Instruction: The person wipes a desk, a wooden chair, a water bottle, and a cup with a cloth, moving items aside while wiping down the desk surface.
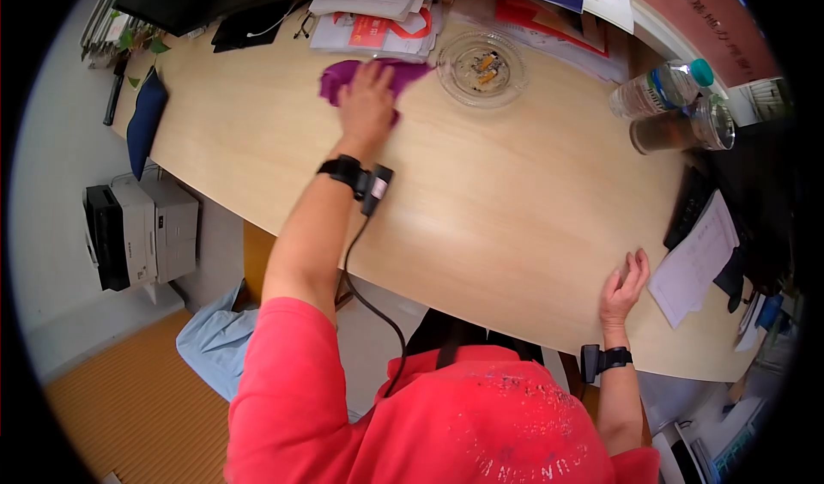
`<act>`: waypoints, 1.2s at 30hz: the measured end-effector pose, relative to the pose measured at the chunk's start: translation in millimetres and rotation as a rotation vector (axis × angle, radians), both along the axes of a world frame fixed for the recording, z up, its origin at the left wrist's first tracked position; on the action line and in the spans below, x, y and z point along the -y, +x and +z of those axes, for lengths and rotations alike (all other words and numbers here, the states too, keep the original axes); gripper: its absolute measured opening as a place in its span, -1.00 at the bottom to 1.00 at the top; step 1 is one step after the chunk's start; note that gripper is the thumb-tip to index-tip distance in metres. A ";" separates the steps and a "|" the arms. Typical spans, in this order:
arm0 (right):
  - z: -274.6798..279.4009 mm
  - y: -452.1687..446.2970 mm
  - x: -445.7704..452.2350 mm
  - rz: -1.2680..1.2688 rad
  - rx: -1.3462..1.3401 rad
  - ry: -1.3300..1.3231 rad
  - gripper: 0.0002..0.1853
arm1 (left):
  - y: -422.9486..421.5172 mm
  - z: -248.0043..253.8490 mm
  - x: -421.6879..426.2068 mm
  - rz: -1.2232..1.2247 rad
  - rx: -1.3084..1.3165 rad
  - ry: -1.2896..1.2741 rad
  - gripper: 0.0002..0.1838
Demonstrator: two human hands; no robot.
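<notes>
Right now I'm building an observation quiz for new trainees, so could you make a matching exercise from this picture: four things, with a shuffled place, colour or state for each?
Things:
1. cloth
2. ashtray
3. bottle cap
4. right hand

Descriptions:
A. turquoise
B. nearest the loose paper sheet
C. under the left hand
D. holds cigarette butts

Right pairs: 1-C, 2-D, 3-A, 4-B.

I note a round glass ashtray point(470, 99) holding cigarette butts point(488, 77). Teal-capped water bottle point(639, 98) stands beside a clear jar point(665, 133) of brownish liquid. Paper sheet point(695, 259) lies by a black keyboard point(687, 207). Lower down, I see a black-and-white printer point(140, 233).
</notes>
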State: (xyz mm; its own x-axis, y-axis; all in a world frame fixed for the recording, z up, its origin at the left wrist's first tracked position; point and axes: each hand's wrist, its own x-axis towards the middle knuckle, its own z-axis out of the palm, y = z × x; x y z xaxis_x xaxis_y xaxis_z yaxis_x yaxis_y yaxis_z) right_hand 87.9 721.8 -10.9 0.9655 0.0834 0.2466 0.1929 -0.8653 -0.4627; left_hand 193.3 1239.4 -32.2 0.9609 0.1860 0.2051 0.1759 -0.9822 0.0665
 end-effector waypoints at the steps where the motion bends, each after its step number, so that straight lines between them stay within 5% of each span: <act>1: 2.1 0.5 -0.3 0.001 -0.001 -0.004 -0.62 | 5.2 2.4 -15.7 0.041 -0.034 -0.027 -0.57; 5: 4.3 -0.9 -3.6 -0.008 -0.009 0.021 -0.62 | 14.4 4.1 19.9 0.200 -0.033 0.021 -0.57; 12: 3.6 -0.6 -1.2 -0.002 0.001 0.017 -0.63 | -53.2 16.8 83.4 -0.376 -0.027 -0.170 -0.51; 18: 6.9 0.0 -3.6 0.010 0.011 0.003 -0.64 | -46.8 13.5 -52.9 0.189 -0.167 0.061 -0.48; 21: 4.4 0.9 -2.1 0.012 0.029 -0.033 -0.64 | -61.2 4.8 -39.3 0.212 -0.137 0.122 -0.47; 28: 3.4 0.7 -2.7 0.019 0.040 -0.024 -0.64 | -194.4 42.6 101.3 -0.380 -0.333 -0.098 -0.34; 31: 2.8 0.3 -2.3 0.014 0.037 -0.024 -0.64 | -201.1 44.2 84.6 -0.533 -0.381 -0.105 -0.35; 36: 2.3 0.2 -3.2 0.003 0.037 -0.035 -0.64 | -124.4 11.0 -47.2 0.141 -0.177 0.057 -0.46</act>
